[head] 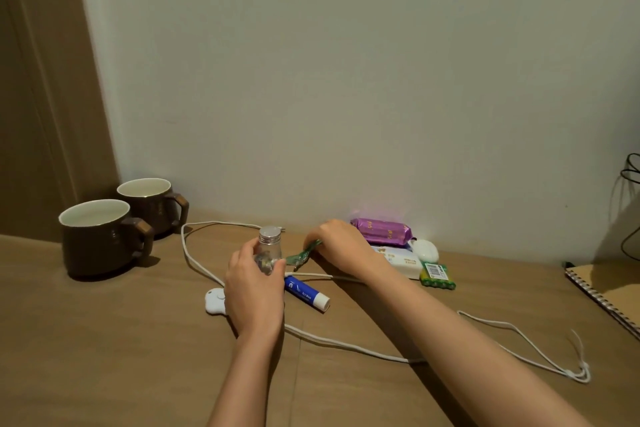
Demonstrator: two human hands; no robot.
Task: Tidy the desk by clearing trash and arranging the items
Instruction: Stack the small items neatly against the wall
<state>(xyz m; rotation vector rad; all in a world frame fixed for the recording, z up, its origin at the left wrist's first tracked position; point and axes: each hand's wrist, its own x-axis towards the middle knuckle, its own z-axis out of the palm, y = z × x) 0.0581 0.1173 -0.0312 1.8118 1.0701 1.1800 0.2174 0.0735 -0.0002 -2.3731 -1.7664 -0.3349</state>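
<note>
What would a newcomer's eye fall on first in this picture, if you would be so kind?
The two hands at the middle of the desk draw the eye: the left hand grips a small clear bottle with a silver cap, and the right hand pinches a green wrapper. At the back left a dark mug stands beside a second mug, and a white cable loops across the desk.

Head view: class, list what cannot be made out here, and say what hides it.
- Small glass bottle: contents too small, partly covered by fingers of the left hand.
- Green wrapper: far end hidden inside the right hand; print blurred.
- Tissue pack: left part behind the right wrist; label too small.
- Notebook: cut off by the right edge.
- White cable: stretches hidden under both forearms.
</note>
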